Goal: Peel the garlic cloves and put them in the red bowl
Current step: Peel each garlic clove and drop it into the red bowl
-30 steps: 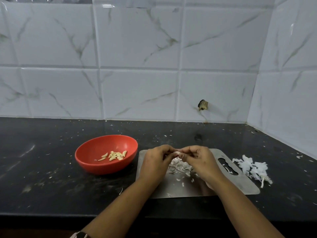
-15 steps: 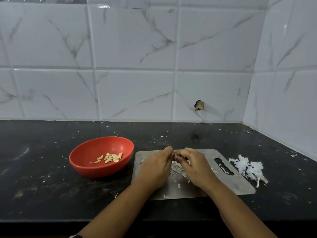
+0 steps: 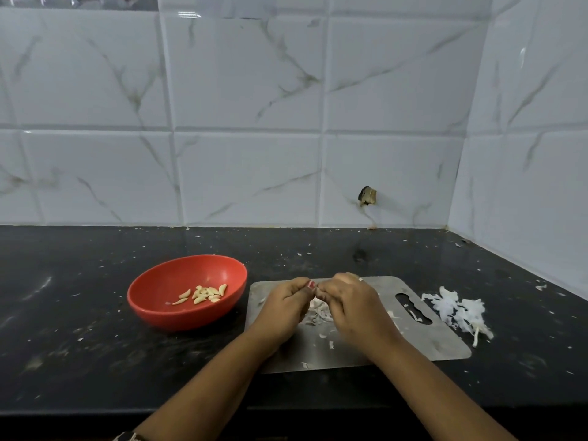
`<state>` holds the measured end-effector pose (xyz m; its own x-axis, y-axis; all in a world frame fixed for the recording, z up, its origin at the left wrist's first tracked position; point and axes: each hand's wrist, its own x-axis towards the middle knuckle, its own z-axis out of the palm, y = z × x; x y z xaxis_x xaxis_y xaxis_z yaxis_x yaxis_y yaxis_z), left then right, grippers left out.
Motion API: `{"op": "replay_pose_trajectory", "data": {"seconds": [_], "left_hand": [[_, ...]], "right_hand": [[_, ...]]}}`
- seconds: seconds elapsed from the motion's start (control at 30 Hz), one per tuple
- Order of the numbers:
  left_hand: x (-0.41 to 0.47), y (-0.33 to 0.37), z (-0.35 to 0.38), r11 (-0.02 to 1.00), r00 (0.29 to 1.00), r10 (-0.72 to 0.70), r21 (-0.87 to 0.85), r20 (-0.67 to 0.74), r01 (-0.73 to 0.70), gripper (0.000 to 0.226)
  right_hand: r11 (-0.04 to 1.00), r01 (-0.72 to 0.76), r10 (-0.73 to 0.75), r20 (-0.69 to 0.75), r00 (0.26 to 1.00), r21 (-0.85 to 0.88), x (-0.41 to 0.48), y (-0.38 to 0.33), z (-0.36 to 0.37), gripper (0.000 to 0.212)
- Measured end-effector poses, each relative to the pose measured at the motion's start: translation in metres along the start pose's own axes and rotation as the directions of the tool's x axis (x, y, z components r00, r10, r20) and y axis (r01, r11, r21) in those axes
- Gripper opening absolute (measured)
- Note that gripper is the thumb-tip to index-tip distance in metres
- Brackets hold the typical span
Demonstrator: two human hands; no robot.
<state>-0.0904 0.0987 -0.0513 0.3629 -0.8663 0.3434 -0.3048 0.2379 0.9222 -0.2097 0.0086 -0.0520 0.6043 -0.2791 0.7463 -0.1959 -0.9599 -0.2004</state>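
A red bowl stands on the black counter left of the steel cutting board. Several peeled garlic cloves lie inside it. My left hand and my right hand meet fingertip to fingertip above the board's middle, fingers curled, pinching a small garlic clove that is almost wholly hidden between them. A small heap of garlic skins lies on the board just under the fingertips.
A pile of white garlic skins lies on the counter right of the board. Small skin flakes are scattered over the counter. Tiled walls stand behind and at the right. The counter's front edge runs near my forearms.
Both hands stay together over the board, working the clove; they sit slightly lower over the skin heap. The view has shifted a little. The bowl and piles have not moved.
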Motion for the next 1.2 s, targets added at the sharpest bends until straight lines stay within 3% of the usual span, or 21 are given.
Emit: {"op": "replay_pose_trajectory", "data": {"seconds": [0.1, 0.2, 0.27, 0.37, 0.57, 0.7, 0.77, 0.93, 1.1, 1.2], "left_hand": [[-0.001, 0.000, 0.002, 0.993, 0.996, 0.085, 0.083, -0.001, -0.085, 0.030], [-0.003, 0.003, 0.002, 0.994, 0.995, 0.101, 0.047, 0.020, -0.101, 0.030], [-0.004, 0.006, 0.002, 0.996, 0.996, 0.083, -0.022, 0.033, -0.083, 0.030], [-0.005, 0.008, 0.003, 0.995, 0.996, 0.075, -0.071, 0.041, -0.072, 0.029], [-0.003, 0.006, 0.002, 0.991, 0.988, 0.128, 0.056, -0.086, -0.124, 0.033], [-0.003, 0.005, 0.003, 0.997, 0.996, 0.059, -0.037, -0.065, -0.062, 0.032], [-0.002, 0.003, 0.005, 0.999, 0.999, 0.039, -0.015, -0.033, -0.040, 0.030], [-0.001, -0.001, 0.003, 0.984, 0.999, 0.044, 0.170, 0.001, -0.043, 0.026], [-0.003, 0.002, 0.001, 0.853, 0.969, 0.216, 0.507, -0.117, -0.129, 0.031], [-0.002, 0.002, -0.001, 0.960, 0.993, 0.103, 0.267, -0.066, -0.082, 0.033]], "right_hand": [[0.910, -0.245, 0.226, 0.095, 0.969, 0.336, 0.000, -0.002, -0.006, 0.019], [0.663, -0.445, 0.362, 0.262, 0.894, 0.602, 0.001, -0.006, -0.012, 0.018], [0.511, -0.502, 0.380, 0.341, 0.860, 0.697, 0.004, -0.008, -0.014, 0.018], [0.405, -0.538, 0.366, 0.409, 0.836, 0.739, 0.005, -0.008, -0.016, 0.020], [0.509, -0.492, 0.466, 0.255, 0.847, 0.706, 0.003, -0.007, -0.013, 0.007], [0.560, -0.475, 0.449, 0.232, 0.863, 0.679, 0.001, -0.004, -0.013, 0.010], [0.653, -0.452, 0.434, 0.189, 0.881, 0.607, 0.001, -0.003, -0.013, 0.012], [0.864, -0.332, 0.351, 0.019, 0.936, 0.379, 0.000, -0.002, -0.011, 0.013], [0.892, -0.306, 0.330, -0.015, 0.944, 0.333, 0.000, 0.000, -0.012, 0.007], [0.848, -0.325, 0.334, 0.053, 0.941, 0.419, 0.002, 0.001, -0.018, 0.014]]}}
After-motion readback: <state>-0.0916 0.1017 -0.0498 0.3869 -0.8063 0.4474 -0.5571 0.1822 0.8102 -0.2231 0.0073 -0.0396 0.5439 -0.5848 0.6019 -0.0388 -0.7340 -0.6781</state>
